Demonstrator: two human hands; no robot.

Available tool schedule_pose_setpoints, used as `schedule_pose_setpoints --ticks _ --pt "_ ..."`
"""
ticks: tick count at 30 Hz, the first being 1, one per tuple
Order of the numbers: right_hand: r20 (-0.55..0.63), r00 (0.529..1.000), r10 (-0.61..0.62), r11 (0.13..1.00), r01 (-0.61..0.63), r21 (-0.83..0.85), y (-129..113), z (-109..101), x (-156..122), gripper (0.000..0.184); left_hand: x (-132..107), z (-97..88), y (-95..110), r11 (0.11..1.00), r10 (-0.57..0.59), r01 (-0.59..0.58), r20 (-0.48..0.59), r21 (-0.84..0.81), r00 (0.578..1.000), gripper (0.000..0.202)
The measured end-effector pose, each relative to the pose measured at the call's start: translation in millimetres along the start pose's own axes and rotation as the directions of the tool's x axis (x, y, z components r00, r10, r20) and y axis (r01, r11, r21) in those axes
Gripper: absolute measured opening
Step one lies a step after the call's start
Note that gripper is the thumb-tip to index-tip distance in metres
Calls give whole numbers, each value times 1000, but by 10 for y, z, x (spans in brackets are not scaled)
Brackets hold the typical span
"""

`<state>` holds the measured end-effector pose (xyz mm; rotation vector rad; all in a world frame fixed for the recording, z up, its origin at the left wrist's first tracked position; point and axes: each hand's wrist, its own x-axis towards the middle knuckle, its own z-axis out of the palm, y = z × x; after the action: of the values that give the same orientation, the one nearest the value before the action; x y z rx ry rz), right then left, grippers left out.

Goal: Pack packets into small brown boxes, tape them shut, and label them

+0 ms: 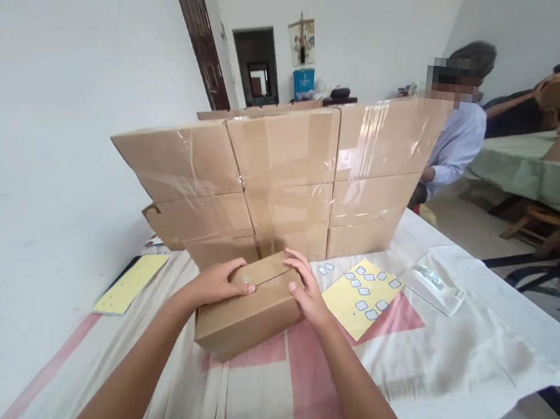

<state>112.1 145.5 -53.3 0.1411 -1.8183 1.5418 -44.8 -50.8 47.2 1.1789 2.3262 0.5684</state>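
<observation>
Both arms stretched forward, left hand (pixel 220 281) and right hand (pixel 307 289) pressing flaps of small box (pixel 249 313) flat, not clenched. White cloth table (pixel 444 360), taped cartons (pixel 283 183) stacked behind.

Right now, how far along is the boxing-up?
Done: a stack of taped boxes stands behind, tape shiny over the seams. In hand: the left hand and right hand rest on the flaps of a small box, which is closed but shows no tape on its seam. Left, probably: sealing that box. The label sheet beside it still carries stickers.
</observation>
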Motion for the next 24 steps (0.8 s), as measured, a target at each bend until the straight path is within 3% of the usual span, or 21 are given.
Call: schedule_pose_setpoints --ticks 3,6,12,19,24 --pt "22 998 63 994 -64 85 10 13 -60 65 -8 3 8 1000 10 -10 -2 -18 1000 55" --pt "61 993 105 985 -113 133 12 18 -100 73 -20 -3 10 998 30 -30 4 -49 1000 52" --pt "59 992 114 980 -122 158 48 8 -120 74 37 -51 -34 971 13 23 150 -239 989 63" --pt "39 992 122 971 -127 200 80 31 -145 79 111 -79 -76 970 -7 55 199 -235 980 71" --pt "8 975 224 878 -205 431 179 63 -128 69 89 -75 -52 974 22 26 209 -225 978 67"
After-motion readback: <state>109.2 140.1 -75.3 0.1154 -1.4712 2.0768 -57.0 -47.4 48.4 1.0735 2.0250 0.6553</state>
